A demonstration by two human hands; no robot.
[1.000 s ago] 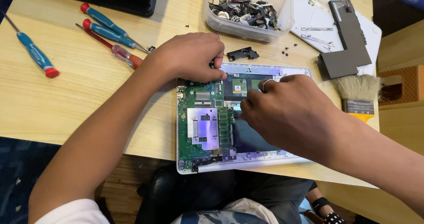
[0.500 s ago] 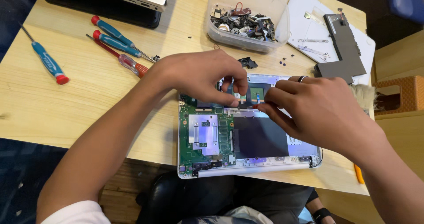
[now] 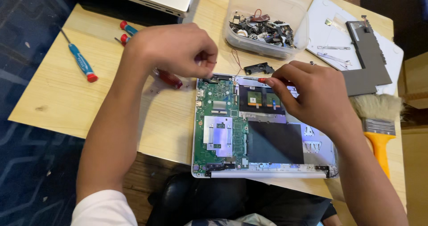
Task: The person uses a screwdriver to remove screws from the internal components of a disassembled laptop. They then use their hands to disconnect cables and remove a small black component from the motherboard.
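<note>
A: What lies on the pale wooden table (image 3: 53, 101)?
B: An opened laptop (image 3: 263, 128), its white shell bared: green circuit board, a flat black slab, silvery plates.
A: And the hands?
B: The left hand (image 3: 174, 50) pinches at a dark hinge piece on the far left corner. The right hand (image 3: 312, 97) grips a red-tipped screwdriver (image 3: 264, 80) at the far edge.
A: Any change?
B: Half a second ago both hands met mid-edge; now they're apart.
</note>
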